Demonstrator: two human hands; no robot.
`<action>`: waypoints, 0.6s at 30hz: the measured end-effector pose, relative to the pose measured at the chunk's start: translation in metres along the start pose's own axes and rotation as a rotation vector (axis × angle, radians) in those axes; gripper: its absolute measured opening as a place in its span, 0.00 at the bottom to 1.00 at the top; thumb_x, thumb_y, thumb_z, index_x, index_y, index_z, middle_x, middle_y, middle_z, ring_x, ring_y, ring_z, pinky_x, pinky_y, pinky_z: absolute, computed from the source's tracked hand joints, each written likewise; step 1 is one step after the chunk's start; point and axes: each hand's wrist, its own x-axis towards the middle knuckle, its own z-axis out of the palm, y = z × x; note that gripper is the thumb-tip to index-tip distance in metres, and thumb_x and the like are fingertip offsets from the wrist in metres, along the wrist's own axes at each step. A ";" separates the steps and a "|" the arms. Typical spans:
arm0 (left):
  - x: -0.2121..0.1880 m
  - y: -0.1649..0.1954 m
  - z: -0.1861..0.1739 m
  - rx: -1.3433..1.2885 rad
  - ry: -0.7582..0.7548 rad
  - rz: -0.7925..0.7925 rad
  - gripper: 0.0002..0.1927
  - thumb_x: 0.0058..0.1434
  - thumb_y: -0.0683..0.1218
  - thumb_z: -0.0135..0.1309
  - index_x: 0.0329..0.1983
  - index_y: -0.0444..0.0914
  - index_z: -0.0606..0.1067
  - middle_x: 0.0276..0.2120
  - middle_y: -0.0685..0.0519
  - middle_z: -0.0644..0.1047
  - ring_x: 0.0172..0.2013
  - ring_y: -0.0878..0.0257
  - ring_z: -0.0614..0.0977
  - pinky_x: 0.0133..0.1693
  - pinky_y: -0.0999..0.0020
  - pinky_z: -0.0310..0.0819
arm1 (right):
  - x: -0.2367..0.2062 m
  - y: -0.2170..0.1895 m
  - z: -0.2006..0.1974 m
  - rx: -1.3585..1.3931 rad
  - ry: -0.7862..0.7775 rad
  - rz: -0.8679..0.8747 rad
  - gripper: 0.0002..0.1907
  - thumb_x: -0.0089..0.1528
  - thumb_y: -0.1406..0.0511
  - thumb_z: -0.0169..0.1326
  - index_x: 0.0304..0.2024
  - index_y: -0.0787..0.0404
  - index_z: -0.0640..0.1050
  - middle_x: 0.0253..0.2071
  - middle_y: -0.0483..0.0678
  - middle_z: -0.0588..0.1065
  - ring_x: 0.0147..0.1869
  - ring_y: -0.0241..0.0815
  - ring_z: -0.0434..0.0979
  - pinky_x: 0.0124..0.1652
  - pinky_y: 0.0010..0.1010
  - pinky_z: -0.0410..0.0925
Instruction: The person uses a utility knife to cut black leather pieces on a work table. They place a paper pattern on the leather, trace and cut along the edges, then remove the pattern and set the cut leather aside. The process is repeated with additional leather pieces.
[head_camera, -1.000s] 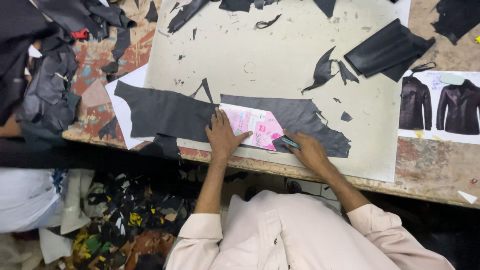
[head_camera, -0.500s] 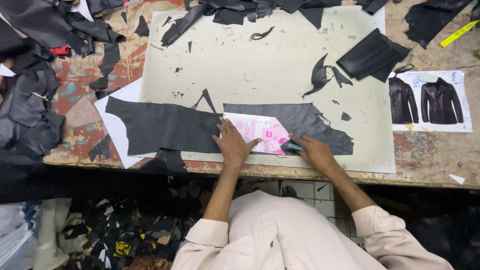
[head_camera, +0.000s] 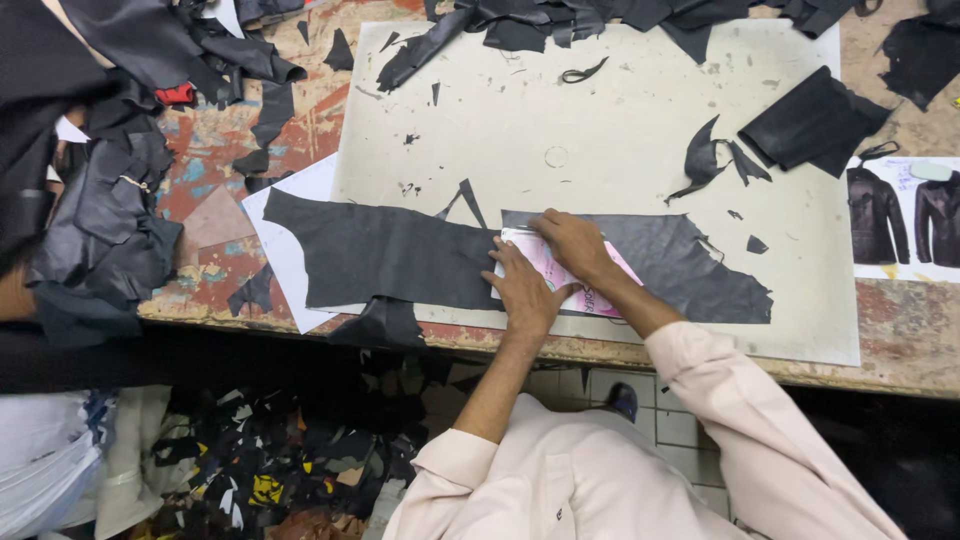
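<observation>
A pink pattern card (head_camera: 603, 291) lies on a long black leather piece (head_camera: 690, 262) on the pale cutting board (head_camera: 600, 120). My left hand (head_camera: 525, 290) presses flat on the card's left part, fingers spread. My right hand (head_camera: 575, 245) sits at the card's upper left corner, fingers closed around a small cutting tool (head_camera: 518, 230) of which only a thin tip shows. The two hands touch each other. A second wide black leather piece (head_camera: 380, 255) lies just left of the card, partly over a white paper sheet (head_camera: 283, 255).
Heaps of black leather scraps (head_camera: 110, 200) cover the table's left and far edge. A folded black piece (head_camera: 812, 122) and curled offcuts (head_camera: 705, 160) lie at the board's right. A printed sheet showing jackets (head_camera: 900, 215) sits far right. Scraps litter the floor (head_camera: 270, 470).
My right hand has moved from the card's right end to its upper left corner, beside my left hand. The view has shifted and drawn closer.
</observation>
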 end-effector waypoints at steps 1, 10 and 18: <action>0.000 0.000 0.000 -0.012 0.008 -0.009 0.71 0.49 0.86 0.43 0.72 0.21 0.54 0.72 0.26 0.51 0.70 0.38 0.57 0.59 0.36 0.64 | 0.010 -0.005 0.004 0.004 -0.016 0.002 0.12 0.63 0.67 0.53 0.49 0.55 0.79 0.42 0.47 0.76 0.45 0.52 0.79 0.39 0.44 0.72; 0.009 0.006 0.004 -0.040 -0.026 -0.069 0.72 0.46 0.86 0.47 0.73 0.24 0.53 0.73 0.29 0.48 0.71 0.38 0.55 0.61 0.33 0.59 | 0.025 -0.004 0.015 -0.057 -0.043 -0.052 0.10 0.60 0.68 0.54 0.45 0.57 0.77 0.42 0.49 0.75 0.43 0.53 0.78 0.38 0.45 0.71; 0.013 0.013 0.002 -0.024 -0.141 -0.086 0.75 0.45 0.87 0.47 0.74 0.23 0.47 0.74 0.28 0.45 0.73 0.37 0.52 0.63 0.31 0.57 | 0.001 0.017 0.010 -0.142 0.035 -0.114 0.10 0.58 0.68 0.54 0.43 0.60 0.76 0.41 0.50 0.74 0.41 0.50 0.77 0.36 0.41 0.71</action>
